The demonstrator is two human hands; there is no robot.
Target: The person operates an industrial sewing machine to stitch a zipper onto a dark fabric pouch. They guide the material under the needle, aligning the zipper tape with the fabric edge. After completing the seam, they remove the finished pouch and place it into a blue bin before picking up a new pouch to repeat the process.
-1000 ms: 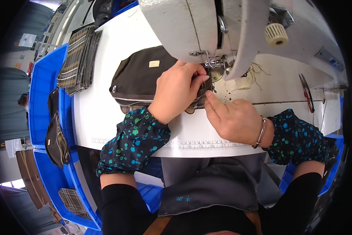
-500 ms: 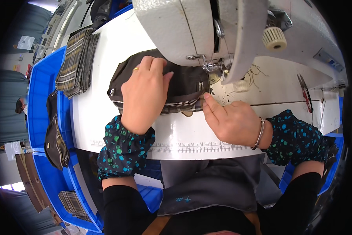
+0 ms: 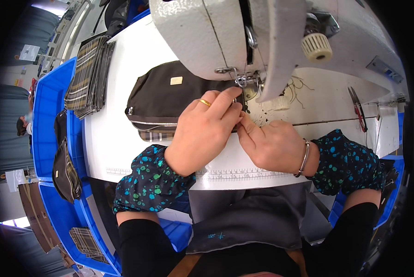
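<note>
Right now, a dark pouch (image 3: 158,99) lies flat on the white tabletop (image 3: 103,152), its right end beside the presser foot (image 3: 245,82) of a white sewing machine (image 3: 202,32). A pale label (image 3: 176,81) sits near its far edge, a silvery zipper (image 3: 154,124) follows the near edge, and plaid cloth (image 3: 155,135) shows just below that. The left hand (image 3: 204,122), with 1 gold-coloured ring, rests over the pouch's right end, fingers bent and close together, forefinger reaching toward the foot; its thumb is mostly hidden, so whether it pinches the fabric I cannot tell. The right hand (image 3: 271,145) is loosely curled, thumb and forefinger nearly together at the pouch's near right corner, their tips meeting the left hand's fingers; what lies between them is too covered to tell. A bracelet (image 3: 303,159) circles the right wrist, and 2 dark spotted oversleeves cover the forearms. A ruler strip (image 3: 234,177) runs along the table's near edge. Snips (image 3: 358,108) lie well to the right, near loose threads (image 3: 299,87). Far left, a stack of plaid pieces (image 3: 88,76) stands beside a blue bin (image 3: 50,122).
</note>
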